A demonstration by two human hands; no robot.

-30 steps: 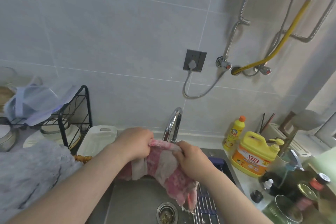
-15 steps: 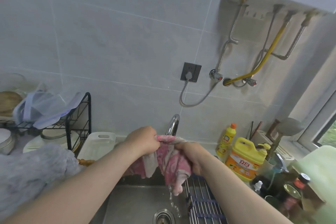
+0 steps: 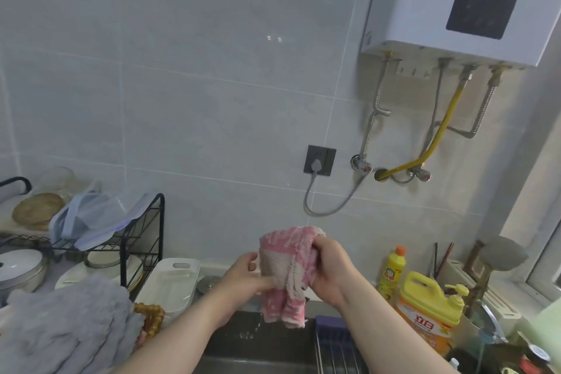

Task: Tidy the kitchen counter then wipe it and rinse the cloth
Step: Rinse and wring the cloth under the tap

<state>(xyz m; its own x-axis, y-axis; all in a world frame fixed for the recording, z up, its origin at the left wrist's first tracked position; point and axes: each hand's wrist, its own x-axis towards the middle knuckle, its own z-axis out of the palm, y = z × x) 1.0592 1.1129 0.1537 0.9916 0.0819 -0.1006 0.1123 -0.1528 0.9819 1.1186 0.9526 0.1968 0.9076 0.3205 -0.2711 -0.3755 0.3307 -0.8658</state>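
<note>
Right hand (image 3: 331,270) clenched round pink cloth (image 3: 288,270) bunched above the sink (image 3: 236,352), left hand (image 3: 247,275) flat-fingered against it: we judge wringing best done low over the sink, twisting firmly with both hands.

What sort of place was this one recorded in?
Most likely a home kitchen: a cloth held over a steel sink, a dish rack on the left, and a detergent jug on the right.
</note>
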